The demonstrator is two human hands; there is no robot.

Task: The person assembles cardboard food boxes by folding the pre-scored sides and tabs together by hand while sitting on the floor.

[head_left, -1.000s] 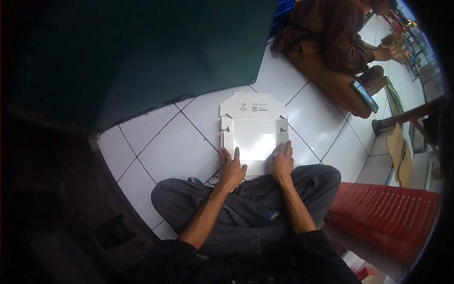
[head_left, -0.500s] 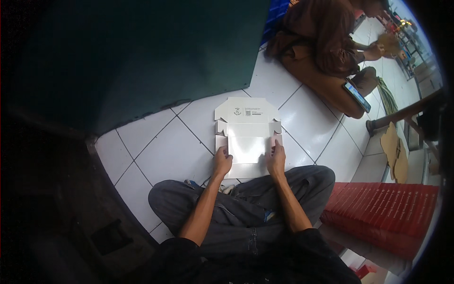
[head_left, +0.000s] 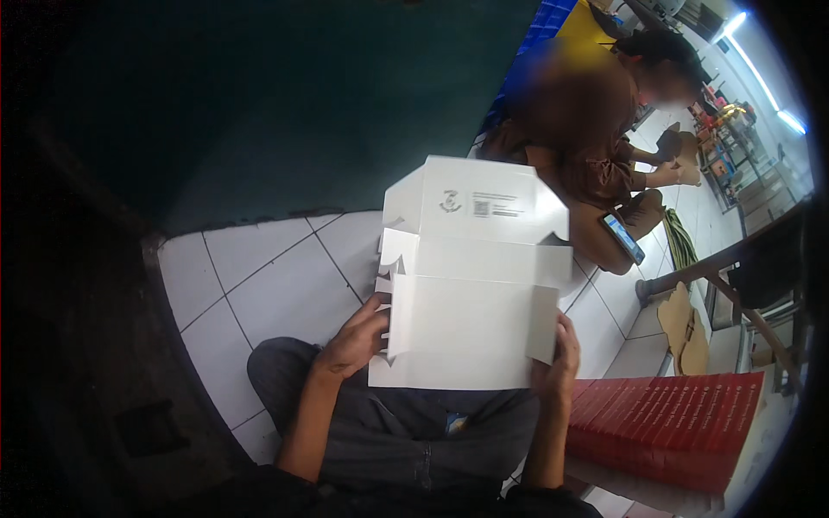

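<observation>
"Where's the card (head_left: 473, 332)?"

"In front of me, its near edge over my lap (head_left: 380, 436), between my two hands. The far flap (head_left: 509, 186), the one with dark print, points away from me."

"And your fingers?"

"On my left hand (head_left: 352, 344), they're curled in and clamped on the card's left edge, the tips partly lost among the cut flaps. On my right hand (head_left: 557, 366), they're clamped on the opposite edge, wrapped round outside the right flap (head_left: 543, 326)."

"Why both sides?"

"I'd say to hold it level: it's broad and thin, so one hand alone could let it sag or twist. Gripping the edges also leaves the middle panel uncovered."

"What's around you?"

"White floor (head_left: 268, 281) to my left, and a red stack (head_left: 665, 432) close on my right, probably put there to be within arm's reach. Further off, a co-worker (head_left: 596, 164) sits with a phone (head_left: 623, 238) resting on one leg, maybe so the screen can be glanced at while both hands are busy."
</observation>
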